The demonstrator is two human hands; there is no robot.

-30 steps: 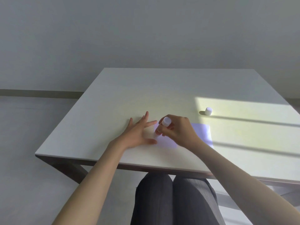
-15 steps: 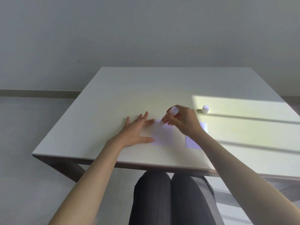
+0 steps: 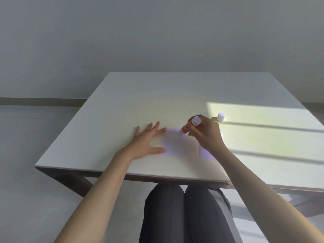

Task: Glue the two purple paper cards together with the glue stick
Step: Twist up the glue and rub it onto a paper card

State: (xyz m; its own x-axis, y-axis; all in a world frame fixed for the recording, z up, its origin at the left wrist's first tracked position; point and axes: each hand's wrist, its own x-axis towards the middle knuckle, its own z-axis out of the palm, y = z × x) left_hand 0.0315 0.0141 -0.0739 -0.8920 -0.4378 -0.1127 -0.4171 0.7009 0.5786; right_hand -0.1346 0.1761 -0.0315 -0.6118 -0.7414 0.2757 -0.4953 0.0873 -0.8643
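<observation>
Two pale purple paper cards lie side by side on the white table. The left card is pinned at its left edge by the spread fingers of my left hand, which lies flat. My right hand grips the glue stick, red-labelled with a white end, tilted with its tip on the far edge of the left card. The right card is mostly hidden under my right hand and wrist.
The glue stick's white cap stands upright on the table behind my right hand, at the edge of a bright sunlit patch. My knees in dark trousers sit below the table's near edge.
My right hand has moved the glue stick from the near left part of the left card up and to the right, toward its far edge. My left hand stays flat on the card.
</observation>
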